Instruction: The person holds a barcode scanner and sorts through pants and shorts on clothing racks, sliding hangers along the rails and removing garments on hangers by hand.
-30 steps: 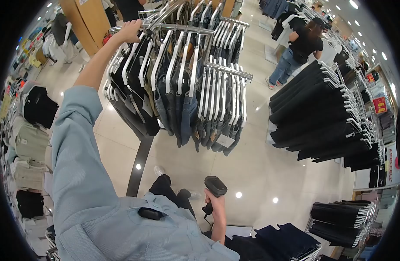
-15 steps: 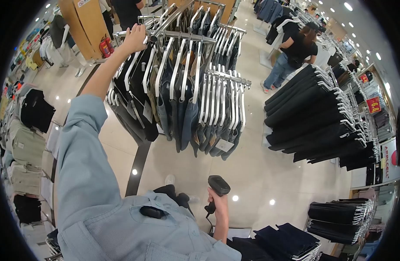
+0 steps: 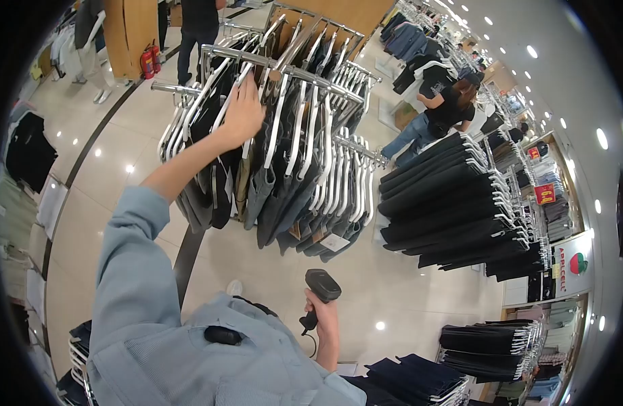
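My left hand (image 3: 243,115) reaches in among the white hangers (image 3: 275,128) on the chrome clothes rack (image 3: 257,59), its fingers pointing up beside a hanger. Whether its fingertips grip a hanger is hidden. Dark trousers and jeans (image 3: 274,199) hang below the hand. My right hand (image 3: 323,317) is wrapped round the handle of a black handheld scanner (image 3: 323,285), low in front of my body. A cable hangs from the scanner's handle.
Black trousers (image 3: 436,203) hang on a rack at the right. A person in a black top (image 3: 447,111) stands behind it. Dark folded-over trousers (image 3: 413,379) are at the bottom. Red fire extinguishers (image 3: 149,61) stand at upper left.
My left hand has left the rack's top left bar and moved right and down among the hangers. My right hand still holds the scanner. The view has shifted.
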The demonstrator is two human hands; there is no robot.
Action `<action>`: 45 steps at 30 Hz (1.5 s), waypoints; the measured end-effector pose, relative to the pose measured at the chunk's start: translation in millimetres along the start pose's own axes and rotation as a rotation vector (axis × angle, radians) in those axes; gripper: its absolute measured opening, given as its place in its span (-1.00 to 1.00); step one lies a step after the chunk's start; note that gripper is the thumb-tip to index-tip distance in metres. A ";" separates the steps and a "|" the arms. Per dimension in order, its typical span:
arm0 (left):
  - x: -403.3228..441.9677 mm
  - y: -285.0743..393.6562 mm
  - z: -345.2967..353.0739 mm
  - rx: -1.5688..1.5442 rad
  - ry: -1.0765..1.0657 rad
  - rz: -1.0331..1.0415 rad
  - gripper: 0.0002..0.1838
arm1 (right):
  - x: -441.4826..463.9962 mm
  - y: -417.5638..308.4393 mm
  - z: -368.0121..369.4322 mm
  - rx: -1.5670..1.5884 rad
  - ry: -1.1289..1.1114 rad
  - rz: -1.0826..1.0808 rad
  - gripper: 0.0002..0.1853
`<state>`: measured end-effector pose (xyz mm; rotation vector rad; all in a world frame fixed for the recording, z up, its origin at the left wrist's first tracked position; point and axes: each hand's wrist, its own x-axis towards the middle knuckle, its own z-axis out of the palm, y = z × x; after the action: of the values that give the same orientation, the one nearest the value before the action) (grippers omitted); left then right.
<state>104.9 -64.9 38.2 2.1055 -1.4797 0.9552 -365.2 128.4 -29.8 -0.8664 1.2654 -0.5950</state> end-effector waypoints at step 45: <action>-100.9 -102.7 -317.8 -1.358 -1.143 -0.815 -0.62 | 22.4 0.8 85.7 -0.211 -0.299 -0.142 -0.81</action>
<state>82.4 247.9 191.1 1.6542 -0.8274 -1.3786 -277.0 130.5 -37.4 -1.1823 1.0110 -0.4285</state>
